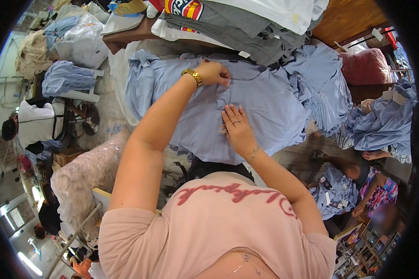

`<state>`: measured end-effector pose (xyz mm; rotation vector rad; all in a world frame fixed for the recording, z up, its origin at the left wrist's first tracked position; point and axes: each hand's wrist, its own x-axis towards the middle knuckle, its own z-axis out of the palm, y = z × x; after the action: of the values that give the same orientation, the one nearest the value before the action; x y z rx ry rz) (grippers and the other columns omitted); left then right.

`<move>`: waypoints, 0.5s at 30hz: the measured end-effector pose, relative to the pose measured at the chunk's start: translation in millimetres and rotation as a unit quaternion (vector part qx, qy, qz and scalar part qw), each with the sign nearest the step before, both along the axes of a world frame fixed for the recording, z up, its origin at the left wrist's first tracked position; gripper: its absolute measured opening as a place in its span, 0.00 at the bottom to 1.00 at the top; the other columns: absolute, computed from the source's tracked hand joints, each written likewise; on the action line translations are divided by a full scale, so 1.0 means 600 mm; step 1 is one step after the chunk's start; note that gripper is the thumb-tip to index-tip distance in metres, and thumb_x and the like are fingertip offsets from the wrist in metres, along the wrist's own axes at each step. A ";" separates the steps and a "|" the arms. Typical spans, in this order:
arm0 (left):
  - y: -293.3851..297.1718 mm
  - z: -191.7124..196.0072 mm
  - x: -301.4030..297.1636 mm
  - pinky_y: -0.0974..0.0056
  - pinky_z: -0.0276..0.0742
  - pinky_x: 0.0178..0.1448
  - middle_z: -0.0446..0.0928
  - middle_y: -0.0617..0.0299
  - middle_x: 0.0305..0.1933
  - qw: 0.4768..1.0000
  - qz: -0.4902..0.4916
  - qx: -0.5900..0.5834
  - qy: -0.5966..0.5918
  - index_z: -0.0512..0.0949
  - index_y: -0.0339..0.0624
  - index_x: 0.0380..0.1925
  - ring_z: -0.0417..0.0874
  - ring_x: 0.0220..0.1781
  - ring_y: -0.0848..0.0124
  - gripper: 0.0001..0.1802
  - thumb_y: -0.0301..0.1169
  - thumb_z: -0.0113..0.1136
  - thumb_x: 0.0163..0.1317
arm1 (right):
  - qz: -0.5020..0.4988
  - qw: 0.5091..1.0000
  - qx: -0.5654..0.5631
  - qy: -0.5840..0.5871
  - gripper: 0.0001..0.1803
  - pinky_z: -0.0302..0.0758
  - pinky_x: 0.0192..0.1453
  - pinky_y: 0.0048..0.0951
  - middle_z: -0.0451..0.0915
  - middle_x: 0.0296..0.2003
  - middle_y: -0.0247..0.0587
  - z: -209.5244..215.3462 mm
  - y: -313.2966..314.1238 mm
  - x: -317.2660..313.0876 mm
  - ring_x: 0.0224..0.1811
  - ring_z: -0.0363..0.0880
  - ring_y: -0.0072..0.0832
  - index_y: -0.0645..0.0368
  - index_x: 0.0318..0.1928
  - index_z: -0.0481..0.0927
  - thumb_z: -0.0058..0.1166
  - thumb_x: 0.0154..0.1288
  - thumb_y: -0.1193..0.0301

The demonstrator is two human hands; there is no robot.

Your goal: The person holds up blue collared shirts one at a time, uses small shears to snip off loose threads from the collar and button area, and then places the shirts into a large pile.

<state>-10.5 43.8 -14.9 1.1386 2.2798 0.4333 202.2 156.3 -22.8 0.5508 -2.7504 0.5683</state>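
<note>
A light blue garment, probably a shirt, lies spread in front of me, with a dark-edged neckline toward the far side. My left hand, wearing a gold watch at the wrist, pinches the fabric near that neckline. Nearer to me, my right hand rests flat on the middle of the garment with its fingers stretched out. A ring and a thin bracelet show on this hand and wrist. Between the two hands runs a creased strip of the cloth.
Grey and white folded shirts are piled just beyond the garment. More blue garments lie to the right, near a red cushion. A large plastic-wrapped bundle stands at left. Other people sit on both sides.
</note>
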 end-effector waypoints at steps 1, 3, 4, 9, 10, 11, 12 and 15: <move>0.001 0.005 0.001 0.45 0.50 0.56 0.79 0.63 0.38 1.000 -0.017 0.009 0.009 0.78 0.54 0.36 0.76 0.46 0.65 0.17 0.49 0.56 0.51 | 0.000 1.000 -0.002 -0.010 0.20 0.57 0.63 0.42 0.69 0.51 0.52 -0.003 0.000 0.000 0.58 0.63 0.43 0.68 0.47 0.70 0.47 0.53 0.73; 0.009 0.018 0.001 0.47 0.52 0.54 0.79 0.65 0.35 0.999 -0.044 0.008 0.030 0.78 0.54 0.34 0.77 0.43 0.66 0.15 0.48 0.56 0.51 | 0.001 1.000 -0.006 -0.031 0.21 0.55 0.65 0.41 0.68 0.52 0.53 -0.006 0.001 -0.001 0.60 0.61 0.43 0.69 0.49 0.68 0.46 0.54 0.72; 0.012 0.022 0.002 0.49 0.53 0.53 0.79 0.66 0.33 0.998 -0.057 0.007 0.040 0.78 0.54 0.33 0.77 0.41 0.67 0.14 0.47 0.56 0.51 | 0.001 0.999 -0.010 -0.033 0.21 0.55 0.65 0.41 0.68 0.52 0.53 -0.010 0.001 0.000 0.59 0.61 0.42 0.69 0.49 0.68 0.45 0.54 0.72; 0.025 0.014 0.025 0.52 0.55 0.51 0.79 0.69 0.30 0.985 -0.051 0.018 0.164 0.78 0.55 0.29 0.77 0.38 0.69 0.11 0.45 0.57 0.50 | -0.005 0.998 0.026 -0.050 0.21 0.56 0.65 0.39 0.68 0.52 0.54 -0.021 -0.006 -0.006 0.58 0.63 0.42 0.70 0.49 0.68 0.41 0.54 0.73; 0.027 0.010 0.031 0.52 0.55 0.51 0.79 0.69 0.30 0.981 -0.040 0.015 0.189 0.78 0.56 0.28 0.77 0.38 0.69 0.10 0.45 0.57 0.49 | -0.002 0.999 0.026 -0.047 0.21 0.56 0.64 0.38 0.68 0.51 0.54 -0.023 -0.006 -0.005 0.58 0.64 0.42 0.70 0.49 0.68 0.40 0.54 0.73; 0.023 0.000 0.040 0.52 0.55 0.52 0.79 0.69 0.30 0.982 -0.008 0.018 0.187 0.79 0.56 0.28 0.77 0.38 0.69 0.10 0.44 0.57 0.50 | -0.001 0.999 0.027 -0.044 0.21 0.56 0.64 0.38 0.68 0.51 0.54 -0.029 -0.007 -0.004 0.58 0.64 0.42 0.71 0.48 0.68 0.39 0.54 0.73; 0.021 -0.015 0.047 0.51 0.55 0.53 0.79 0.69 0.30 0.982 0.022 0.023 0.187 0.79 0.57 0.28 0.77 0.39 0.69 0.09 0.44 0.57 0.50 | -0.001 0.999 0.028 -0.039 0.21 0.56 0.64 0.38 0.68 0.51 0.55 -0.033 -0.008 -0.004 0.57 0.64 0.42 0.71 0.48 0.68 0.39 0.54 0.73; 0.025 -0.007 0.042 0.51 0.55 0.52 0.80 0.69 0.31 0.988 0.040 0.009 0.152 0.79 0.57 0.28 0.78 0.40 0.69 0.09 0.44 0.57 0.50 | 0.011 0.998 0.033 -0.053 0.21 0.57 0.64 0.38 0.68 0.52 0.53 -0.029 -0.002 -0.007 0.58 0.63 0.43 0.70 0.49 0.68 0.42 0.54 0.74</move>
<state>14.4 58.8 -18.9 1.1944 2.5957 0.3298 198.0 154.9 -40.5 0.5835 -2.8754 0.5271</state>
